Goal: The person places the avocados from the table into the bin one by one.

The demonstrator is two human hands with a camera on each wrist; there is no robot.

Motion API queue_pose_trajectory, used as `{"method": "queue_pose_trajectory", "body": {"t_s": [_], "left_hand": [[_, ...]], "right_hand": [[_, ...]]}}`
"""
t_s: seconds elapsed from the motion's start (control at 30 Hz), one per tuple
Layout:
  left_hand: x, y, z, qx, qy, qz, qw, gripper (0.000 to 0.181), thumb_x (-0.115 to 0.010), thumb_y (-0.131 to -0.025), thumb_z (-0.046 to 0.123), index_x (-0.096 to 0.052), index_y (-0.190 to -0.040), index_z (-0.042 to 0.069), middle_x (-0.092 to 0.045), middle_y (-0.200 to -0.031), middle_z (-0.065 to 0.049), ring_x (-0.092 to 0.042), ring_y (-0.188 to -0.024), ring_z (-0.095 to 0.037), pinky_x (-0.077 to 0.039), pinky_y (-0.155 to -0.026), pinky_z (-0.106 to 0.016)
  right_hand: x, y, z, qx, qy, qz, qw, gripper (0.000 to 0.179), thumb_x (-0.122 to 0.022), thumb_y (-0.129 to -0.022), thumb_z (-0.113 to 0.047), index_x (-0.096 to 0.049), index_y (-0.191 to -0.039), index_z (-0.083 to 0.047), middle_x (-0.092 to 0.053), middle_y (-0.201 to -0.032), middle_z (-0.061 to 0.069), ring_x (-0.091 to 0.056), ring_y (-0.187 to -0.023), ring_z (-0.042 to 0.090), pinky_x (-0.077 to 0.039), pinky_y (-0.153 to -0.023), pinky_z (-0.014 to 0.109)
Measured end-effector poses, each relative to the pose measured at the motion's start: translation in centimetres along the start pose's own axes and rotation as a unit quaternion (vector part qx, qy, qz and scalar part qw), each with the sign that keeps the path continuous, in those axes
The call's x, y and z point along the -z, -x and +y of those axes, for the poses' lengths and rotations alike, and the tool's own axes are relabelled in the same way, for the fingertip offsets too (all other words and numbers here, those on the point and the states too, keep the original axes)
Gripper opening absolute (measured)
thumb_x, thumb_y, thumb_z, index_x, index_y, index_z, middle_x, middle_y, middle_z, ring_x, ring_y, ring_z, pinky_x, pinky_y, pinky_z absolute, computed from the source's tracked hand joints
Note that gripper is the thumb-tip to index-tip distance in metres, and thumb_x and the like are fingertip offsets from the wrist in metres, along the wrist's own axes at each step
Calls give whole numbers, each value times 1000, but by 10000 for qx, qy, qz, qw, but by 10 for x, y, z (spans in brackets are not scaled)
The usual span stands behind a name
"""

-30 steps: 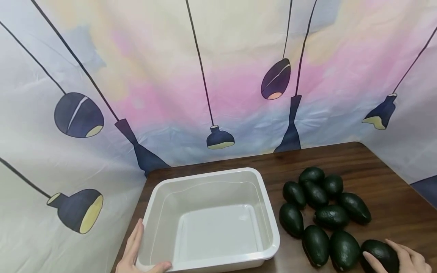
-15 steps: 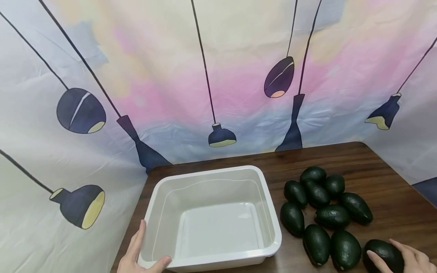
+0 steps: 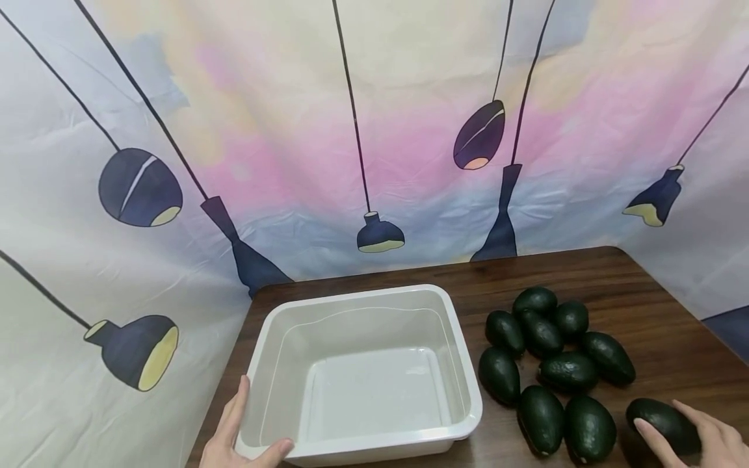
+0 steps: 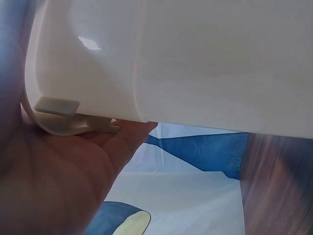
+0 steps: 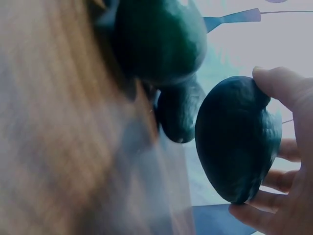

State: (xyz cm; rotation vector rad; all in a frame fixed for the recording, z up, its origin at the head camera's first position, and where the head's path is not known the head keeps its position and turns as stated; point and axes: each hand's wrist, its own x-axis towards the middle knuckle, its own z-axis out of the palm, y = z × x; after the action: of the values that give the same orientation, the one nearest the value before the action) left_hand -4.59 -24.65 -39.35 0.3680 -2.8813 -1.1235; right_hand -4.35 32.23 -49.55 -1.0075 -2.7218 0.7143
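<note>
My right hand holds a dark green avocado, thumb on one side and fingers on the other. In the right wrist view this avocado is raised off the wood, in the grip of the right hand. My left hand grips the near left corner of a deep off-white plastic basin, thumb at the front rim and fingers along the left side. From the left wrist, the left hand shows under the rim against the basin's outer wall. Nothing lies inside the basin.
Several more avocados lie in a loose group between the basin and my right hand. All stand on a dark brown wooden table. Behind it hangs a pastel cloth with printed lamps.
My right hand has lifted its avocado and moved it slightly right, away from the neighbouring one it lay against. The left hand keeps its place on the basin.
</note>
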Motion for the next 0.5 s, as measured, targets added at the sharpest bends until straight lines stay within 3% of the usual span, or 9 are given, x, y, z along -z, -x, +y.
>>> {"method": "queue_pose_trajectory", "body": {"t_s": [0.13,0.27,0.5], "left_hand": [[0,-1,-1,182,-72,-52,9998,123,-81,-64,56,-4,-152,20,-23,-149,-17,-46,-115,-37,-44,-85,-50],[-2,-1,-1,146,121,-33,9998,120,-81,-65,52,-6,-152,19,-24,-148,-17,-47,-113,-36,-45,-83,-48],[-4,-1,-1,33,49,53,10000,119,-80,-66,53,-7,-152,17,-26,-148,-16,-49,-112,-36,-47,-81,-47]], "right_hand": [[8,2,-14,466,-688,223,9963,85,-64,-85,-48,-33,-138,11,-26,-139,38,-20,-127,53,-15,-100,66],[14,6,-29,1121,-1096,553,9861,75,-64,-89,-37,-34,-138,11,-30,-135,38,-17,-130,52,-8,-104,64],[22,25,-69,1640,-1701,842,9680,65,-70,-86,-30,-43,-140,-5,-40,-133,27,-34,-119,46,-29,-86,63]]}}
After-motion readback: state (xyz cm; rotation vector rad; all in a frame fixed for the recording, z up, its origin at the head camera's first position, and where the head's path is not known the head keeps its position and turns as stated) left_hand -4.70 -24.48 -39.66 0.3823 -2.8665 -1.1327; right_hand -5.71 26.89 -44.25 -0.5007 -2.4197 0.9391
